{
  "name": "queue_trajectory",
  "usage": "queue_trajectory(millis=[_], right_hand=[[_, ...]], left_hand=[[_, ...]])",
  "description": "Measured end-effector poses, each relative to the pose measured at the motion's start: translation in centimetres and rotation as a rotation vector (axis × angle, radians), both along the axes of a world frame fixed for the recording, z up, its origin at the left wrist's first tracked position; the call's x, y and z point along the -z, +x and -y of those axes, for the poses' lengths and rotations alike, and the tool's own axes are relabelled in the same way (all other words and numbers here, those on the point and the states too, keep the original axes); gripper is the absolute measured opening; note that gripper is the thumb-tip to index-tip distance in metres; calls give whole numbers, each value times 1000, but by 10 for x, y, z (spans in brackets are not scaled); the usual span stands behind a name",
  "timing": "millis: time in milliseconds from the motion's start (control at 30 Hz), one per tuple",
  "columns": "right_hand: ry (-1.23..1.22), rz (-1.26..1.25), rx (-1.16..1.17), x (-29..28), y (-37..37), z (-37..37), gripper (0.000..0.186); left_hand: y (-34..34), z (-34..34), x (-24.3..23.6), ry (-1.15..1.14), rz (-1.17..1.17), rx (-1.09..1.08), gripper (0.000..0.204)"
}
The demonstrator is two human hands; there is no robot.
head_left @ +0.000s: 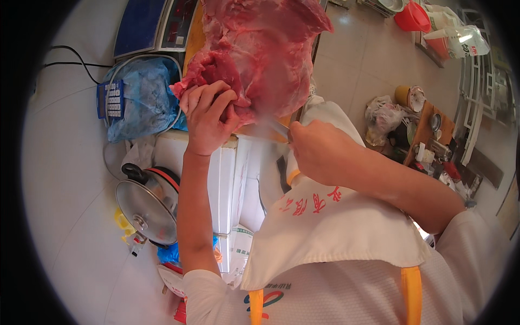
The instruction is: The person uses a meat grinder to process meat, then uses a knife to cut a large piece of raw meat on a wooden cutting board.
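Note:
A large slab of raw red meat (271,54) lies on a wooden board (196,46) at the top of the view. My left hand (210,116) is closed on the slab's near left edge, its fingers curled into the flesh. In my right hand (322,149) is a knife (280,129), gripped by the handle, which my fist hides. The blade points left toward the meat's lower edge and is smeared by motion, so whether it touches the flesh is unclear.
Left of the board are a scale (142,24), a blue plastic bag (143,97) and a blue calculator (112,100). A lidded pot (146,211) stands nearer me. To the right are a red basin (413,17), plastic bags (383,115) and a cluttered wooden board (425,130).

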State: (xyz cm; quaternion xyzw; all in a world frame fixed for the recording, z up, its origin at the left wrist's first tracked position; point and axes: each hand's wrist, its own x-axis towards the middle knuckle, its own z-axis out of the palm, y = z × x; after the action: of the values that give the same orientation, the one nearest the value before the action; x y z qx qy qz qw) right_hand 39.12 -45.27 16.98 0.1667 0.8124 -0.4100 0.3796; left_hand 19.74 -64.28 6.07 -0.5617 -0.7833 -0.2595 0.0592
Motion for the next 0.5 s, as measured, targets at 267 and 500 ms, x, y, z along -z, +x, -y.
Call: queue_trajectory(millis=[267, 500], right_hand=[[2, -175, -25, 30, -3, 19, 17], [116, -173, 78, 6, 33, 52, 23]], left_hand=[[1, -6, -5, -6, -14, 13, 34], [1, -1, -6, 19, -10, 19, 33]])
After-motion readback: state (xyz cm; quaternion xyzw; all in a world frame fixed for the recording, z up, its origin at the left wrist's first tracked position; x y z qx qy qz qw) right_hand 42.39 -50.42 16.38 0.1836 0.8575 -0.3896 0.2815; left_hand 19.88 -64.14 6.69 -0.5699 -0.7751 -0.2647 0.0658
